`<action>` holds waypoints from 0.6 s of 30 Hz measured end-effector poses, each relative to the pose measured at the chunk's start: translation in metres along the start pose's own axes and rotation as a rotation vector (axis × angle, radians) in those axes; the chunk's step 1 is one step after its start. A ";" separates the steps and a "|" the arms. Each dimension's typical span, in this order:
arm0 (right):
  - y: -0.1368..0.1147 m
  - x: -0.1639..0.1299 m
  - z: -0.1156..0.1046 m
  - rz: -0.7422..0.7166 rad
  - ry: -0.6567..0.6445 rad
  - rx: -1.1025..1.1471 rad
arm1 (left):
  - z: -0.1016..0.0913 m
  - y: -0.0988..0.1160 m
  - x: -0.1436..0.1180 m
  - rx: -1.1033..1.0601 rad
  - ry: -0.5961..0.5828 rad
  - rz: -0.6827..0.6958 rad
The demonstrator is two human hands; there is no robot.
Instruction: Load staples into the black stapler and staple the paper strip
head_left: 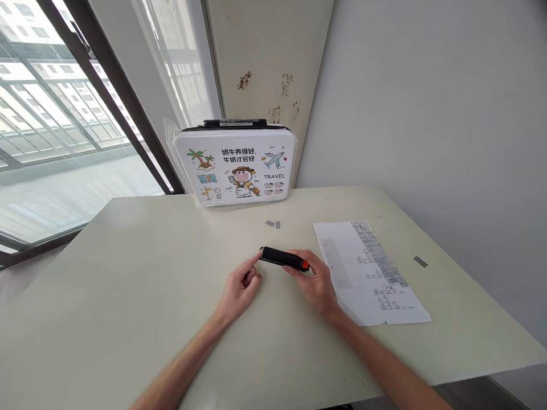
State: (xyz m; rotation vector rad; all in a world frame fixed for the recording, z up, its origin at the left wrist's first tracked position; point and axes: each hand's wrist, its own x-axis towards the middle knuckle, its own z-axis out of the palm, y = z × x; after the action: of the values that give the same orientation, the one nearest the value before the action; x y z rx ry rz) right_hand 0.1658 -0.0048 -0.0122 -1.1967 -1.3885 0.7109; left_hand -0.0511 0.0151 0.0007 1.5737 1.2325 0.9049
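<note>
**Both hands on the black stapler at mid-table**

I am looking down through the head camera at a pale cream table (128, 296), and I am seeing both hands meeting on a small black stapler with an orange end (284, 258). It is lying near the middle of the tabletop, its long axis running left to right and tilting slightly down toward the right, with the orange end on the right.

My right hand (314, 282) is gripping the stapler at that orange end, fingers curled around it from the near side. My left hand (240, 287) is sitting mostly curled, with only the index finger stretched out and its tip touching the black left end. So the stapler is lying just beyond both hands, spanning the gap between them; the right hand is holding it, the left merely touching.

Just right of the right hand a white printed sheet of paper (367, 273) is lying flat. Small grey strips of staples (272, 224) are resting beyond the stapler, another (420, 261) farther right. A white cartoon-printed travel case (236, 165) is standing upright against the wall at the far edge.
</note>
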 end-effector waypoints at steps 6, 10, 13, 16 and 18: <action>0.003 0.020 0.007 0.053 -0.015 -0.032 | 0.000 0.003 0.002 -0.213 0.020 -0.065; 0.021 0.055 0.023 0.044 -0.039 -0.039 | -0.003 0.007 0.007 -0.803 0.194 -0.257; 0.034 0.080 0.043 0.013 -0.087 -0.048 | -0.009 0.005 0.012 -0.969 0.208 -0.307; 0.043 0.095 0.068 -0.031 -0.143 -0.066 | -0.016 0.002 0.016 -1.104 0.193 -0.356; 0.047 0.101 0.082 -0.069 -0.182 -0.077 | -0.018 0.000 0.017 -1.174 0.182 -0.382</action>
State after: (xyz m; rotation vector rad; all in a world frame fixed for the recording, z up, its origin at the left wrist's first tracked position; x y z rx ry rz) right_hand 0.1121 0.1204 -0.0367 -1.1608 -1.6129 0.7377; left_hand -0.0635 0.0352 0.0069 0.3206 0.7818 1.1946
